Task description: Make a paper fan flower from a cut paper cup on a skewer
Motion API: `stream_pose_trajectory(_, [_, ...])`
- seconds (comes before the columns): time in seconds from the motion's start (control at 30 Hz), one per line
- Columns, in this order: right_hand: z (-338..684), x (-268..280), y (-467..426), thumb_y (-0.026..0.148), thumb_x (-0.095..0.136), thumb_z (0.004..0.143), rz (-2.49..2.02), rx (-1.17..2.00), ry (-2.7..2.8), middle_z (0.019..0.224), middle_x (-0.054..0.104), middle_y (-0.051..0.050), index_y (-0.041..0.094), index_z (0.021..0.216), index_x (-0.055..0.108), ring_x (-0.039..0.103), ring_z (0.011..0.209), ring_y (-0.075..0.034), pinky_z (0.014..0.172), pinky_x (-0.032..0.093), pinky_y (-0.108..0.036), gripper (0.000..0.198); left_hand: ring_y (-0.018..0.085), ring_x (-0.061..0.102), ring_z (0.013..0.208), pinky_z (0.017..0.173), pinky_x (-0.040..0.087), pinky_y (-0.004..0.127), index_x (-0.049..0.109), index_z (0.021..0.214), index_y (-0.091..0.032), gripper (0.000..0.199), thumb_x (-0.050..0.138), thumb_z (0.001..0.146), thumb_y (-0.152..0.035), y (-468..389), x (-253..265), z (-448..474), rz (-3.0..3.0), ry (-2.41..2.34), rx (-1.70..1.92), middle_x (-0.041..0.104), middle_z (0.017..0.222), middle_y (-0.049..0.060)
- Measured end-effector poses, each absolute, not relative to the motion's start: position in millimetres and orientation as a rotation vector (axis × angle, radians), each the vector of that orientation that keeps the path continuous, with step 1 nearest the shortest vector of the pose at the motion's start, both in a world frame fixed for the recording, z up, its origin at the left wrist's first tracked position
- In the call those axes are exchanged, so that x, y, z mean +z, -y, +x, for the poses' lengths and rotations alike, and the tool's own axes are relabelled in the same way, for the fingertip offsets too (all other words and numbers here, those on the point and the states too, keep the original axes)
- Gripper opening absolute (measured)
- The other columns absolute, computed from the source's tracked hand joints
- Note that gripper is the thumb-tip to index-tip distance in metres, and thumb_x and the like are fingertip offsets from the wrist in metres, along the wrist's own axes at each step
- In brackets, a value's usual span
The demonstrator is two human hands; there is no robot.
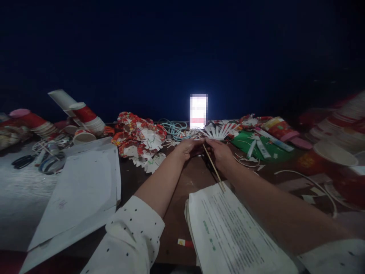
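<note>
My left hand [189,148] and my right hand [219,153] meet above the brown table, with fingers bent inward and tips close together. A thin wooden stick [212,163] slants from between them down to a stack of printed paper sheets [228,228]. Its upper end is at my right hand's fingers, which are closed on it. My left fingers are closed too; what they pinch is hidden. Just beyond the hands lies a white pleated paper piece, spread like a fan [219,131].
Red-and-white paper cups [88,118] and a pile of cut cup pieces [142,131] stand left, near white sheets [82,182]. A lit, blurred-out screen [199,110] stands behind. Right are glue-like tubes [262,147] on a green sheet [242,142], and more cups [281,129].
</note>
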State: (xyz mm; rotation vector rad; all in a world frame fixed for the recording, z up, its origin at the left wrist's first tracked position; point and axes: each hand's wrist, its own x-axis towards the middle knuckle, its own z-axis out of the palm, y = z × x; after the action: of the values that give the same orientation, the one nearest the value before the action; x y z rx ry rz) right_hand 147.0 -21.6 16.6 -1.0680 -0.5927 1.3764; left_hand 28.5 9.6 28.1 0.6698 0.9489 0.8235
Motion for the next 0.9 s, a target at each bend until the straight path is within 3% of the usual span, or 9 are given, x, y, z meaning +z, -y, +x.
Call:
stream_pose_trajectory(0.27, [147.8, 14.6, 20.3, 0.018, 0.079, 0.068, -1.078, 1.379, 0.571, 0.057, 0.066, 0.001, 0.016, 0.07, 0.068, 0.054, 0.044, -0.007, 0.038, 0.044, -0.015, 0.011, 0.018, 0.074, 0.07, 0.073, 0.062, 0.028, 0.071, 0.089, -0.012, 0.004, 0.07, 0.086, -0.015, -7.1, 27.1, 29.1, 0.684, -0.963, 0.822, 0.075, 0.076, 0.009])
stream_pose_trajectory(0.5, [149.9, 10.9, 18.6, 0.019, 0.082, 0.066, -1.045, 1.371, 0.58, 0.056, 0.065, 0.001, 0.015, 0.068, 0.068, 0.052, 0.044, -0.006, 0.036, 0.038, -0.013, 0.015, 0.019, 0.074, 0.069, 0.07, 0.063, 0.03, 0.07, 0.099, -0.01, 0.029, 0.083, 0.075, -0.021, -1.0, 35.4, 33.0, 0.661, -0.966, 0.868, 0.076, 0.078, 0.009])
stream_pose_trajectory(0.77, [150.0, 10.3, 18.8, 0.021, 0.082, 0.063, -1.066, 1.359, 0.579, 0.054, 0.061, 0.004, 0.015, 0.07, 0.069, 0.048, 0.044, -0.005, 0.036, 0.036, -0.012, 0.016, 0.021, 0.075, 0.073, 0.072, 0.062, 0.03, 0.071, 0.09, -0.011, 0.021, 0.083, 0.075, -0.021, -3.2, 29.1, 33.2, 0.689, -1.004, 0.872, 0.075, 0.077, 0.01])
stream_pose_trajectory(0.9, [149.4, 11.4, 19.4, 0.02, 0.082, 0.062, -1.055, 1.352, 0.578, 0.056, 0.063, 0.003, 0.015, 0.069, 0.069, 0.049, 0.046, -0.006, 0.037, 0.037, -0.013, 0.015, 0.02, 0.074, 0.07, 0.067, 0.062, 0.029, 0.069, 0.094, -0.011, 0.027, 0.084, 0.075, -0.024, -5.5, 24.3, 32.8, 0.678, -0.959, 0.879, 0.075, 0.078, 0.01])
